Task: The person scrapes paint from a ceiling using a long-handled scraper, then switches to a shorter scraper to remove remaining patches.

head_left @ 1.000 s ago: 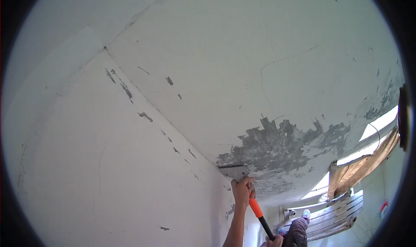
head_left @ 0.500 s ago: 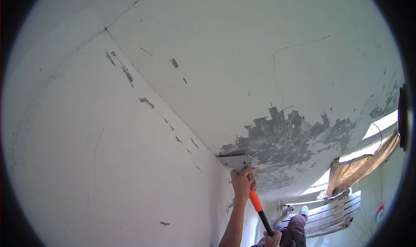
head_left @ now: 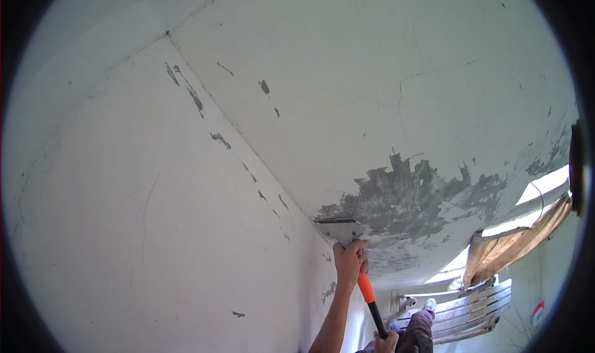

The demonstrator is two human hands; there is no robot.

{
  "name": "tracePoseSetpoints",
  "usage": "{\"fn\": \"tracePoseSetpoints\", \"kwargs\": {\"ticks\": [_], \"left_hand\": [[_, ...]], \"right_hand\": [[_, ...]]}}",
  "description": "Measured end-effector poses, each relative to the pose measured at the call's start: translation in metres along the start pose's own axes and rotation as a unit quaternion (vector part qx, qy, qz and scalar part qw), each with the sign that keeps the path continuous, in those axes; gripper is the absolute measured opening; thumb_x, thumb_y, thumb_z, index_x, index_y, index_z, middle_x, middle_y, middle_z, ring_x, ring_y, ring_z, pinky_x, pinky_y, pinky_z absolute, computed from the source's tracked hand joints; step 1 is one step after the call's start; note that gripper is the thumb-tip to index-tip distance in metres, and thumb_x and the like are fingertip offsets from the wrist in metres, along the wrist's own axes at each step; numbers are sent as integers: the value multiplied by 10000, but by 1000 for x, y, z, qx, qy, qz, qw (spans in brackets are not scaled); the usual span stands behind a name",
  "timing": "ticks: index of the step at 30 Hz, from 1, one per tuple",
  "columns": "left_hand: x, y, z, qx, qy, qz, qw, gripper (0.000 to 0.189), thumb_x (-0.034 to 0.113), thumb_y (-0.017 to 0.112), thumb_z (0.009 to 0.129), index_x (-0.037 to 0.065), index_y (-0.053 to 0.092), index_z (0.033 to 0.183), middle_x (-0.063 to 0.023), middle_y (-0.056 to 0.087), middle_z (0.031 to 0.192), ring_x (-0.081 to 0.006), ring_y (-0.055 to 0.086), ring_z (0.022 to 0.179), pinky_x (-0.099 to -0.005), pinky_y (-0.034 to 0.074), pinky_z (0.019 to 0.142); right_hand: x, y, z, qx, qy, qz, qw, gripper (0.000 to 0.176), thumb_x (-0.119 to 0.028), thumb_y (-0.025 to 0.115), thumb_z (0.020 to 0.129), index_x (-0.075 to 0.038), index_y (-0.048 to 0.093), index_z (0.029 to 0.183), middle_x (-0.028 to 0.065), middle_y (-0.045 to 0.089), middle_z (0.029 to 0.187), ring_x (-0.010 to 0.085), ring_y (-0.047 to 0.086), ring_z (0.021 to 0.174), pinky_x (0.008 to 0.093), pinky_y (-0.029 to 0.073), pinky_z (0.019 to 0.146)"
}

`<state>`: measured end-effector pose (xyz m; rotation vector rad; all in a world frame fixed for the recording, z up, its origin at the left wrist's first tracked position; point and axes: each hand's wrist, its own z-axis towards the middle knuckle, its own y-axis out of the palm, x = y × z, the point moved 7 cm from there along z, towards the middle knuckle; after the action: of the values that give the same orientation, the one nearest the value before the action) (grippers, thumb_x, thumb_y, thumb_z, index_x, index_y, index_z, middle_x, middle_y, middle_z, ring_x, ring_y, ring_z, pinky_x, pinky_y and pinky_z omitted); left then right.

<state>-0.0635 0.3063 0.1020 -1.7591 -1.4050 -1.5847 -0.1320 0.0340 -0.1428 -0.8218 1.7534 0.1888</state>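
Left hand (head_left: 349, 261) and right hand (head_left: 385, 342), fingers clenched, grip the flat metal-bladed scraper (head_left: 339, 230) (ragged grey patch (head_left: 403, 195) alongside).

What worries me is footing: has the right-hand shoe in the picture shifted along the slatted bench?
No, not visibly: the shoe keeps about the same place near the left end of the slatted bench.

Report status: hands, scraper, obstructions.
One hand by the blade, other hand on black shaft. Scraper at grey patch's edge, near corner seam. Nothing visible blocking it.
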Motion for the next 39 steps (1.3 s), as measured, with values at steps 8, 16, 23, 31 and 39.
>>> {"fn": "tracePoseSetpoints", "kwargs": {"ticks": [8,16,23,31,39], "left_hand": [[37,6,-6,-7,10,-16,1000,352,97,657,758,107,343,601,-9,312,460,-168,313,290,-336,274,307],[30,4,-3,6,-7,-5,1000,357,106,644,761,115,328,596,-6,304,467,-170,318,296,-337,274,308],[47,10,-10,-9,17,-5,1000,379,111,670,761,119,323,609,-8,316,474,-168,305,296,-334,277,316],[65,15,-7,-15,19,-1,1000,363,110,667,762,113,334,618,-15,316,465,-170,320,291,-333,268,317],[23,1,1,-25,26,2,999,393,112,652,761,122,309,568,-15,310,441,-174,318,280,-322,259,305]], "right_hand": [[-37,0,-3,-11,11,-3,1000,362,-296,676,871,54,656,782,94,531,556,193,512,546,411,427,526],[-54,-6,-2,-11,7,-7,1000,319,-265,657,885,52,675,851,150,621,662,238,557,631,422,447,623],[-57,6,-2,2,1,25,1000,321,-257,623,919,53,674,856,144,609,643,217,531,603,413,433,598],[-79,5,1,-11,-25,28,999,353,-251,618,924,77,647,798,118,544,564,178,484,550,414,395,534],[-25,14,9,2,-54,59,997,360,-257,609,938,80,649,821,94,565,565,177,492,519,409,408,511]]}}
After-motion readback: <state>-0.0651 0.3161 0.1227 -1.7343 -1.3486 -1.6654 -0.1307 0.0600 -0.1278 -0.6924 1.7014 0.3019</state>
